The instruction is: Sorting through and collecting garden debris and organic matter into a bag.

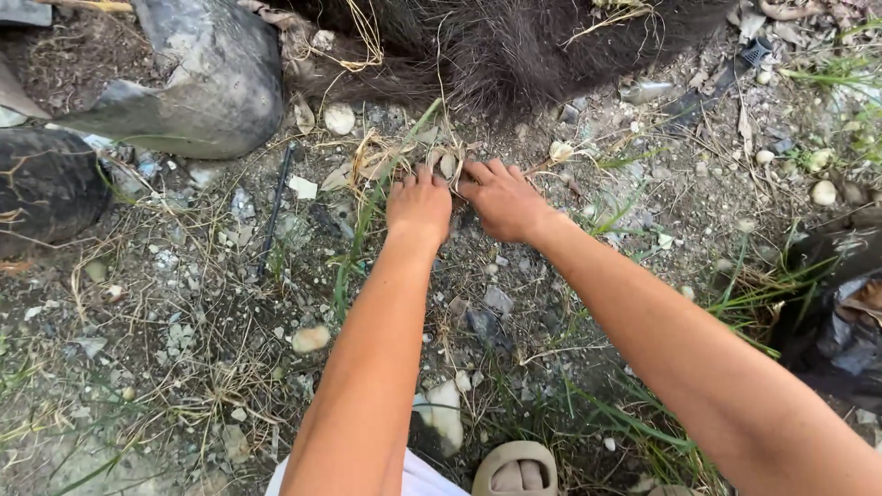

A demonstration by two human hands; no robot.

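Observation:
Both my arms reach forward over stony ground. My left hand [419, 207] and my right hand [501, 197] sit side by side, fingers curled down into a clump of dry grass and weeds [404, 158] at the foot of a dark fibrous mass of roots [514, 46]. The fingertips are partly hidden in the grass. Whether each hand actually grips stems I cannot tell for sure, though the fingers are closed around them.
A grey filled bag [211, 78] lies at the upper left, a black bag [41, 184] at the left edge, dark plastic [836, 312] at the right. Pebbles, green blades and a thin black stick [274, 207] litter the soil. My sandalled foot [514, 468] shows below.

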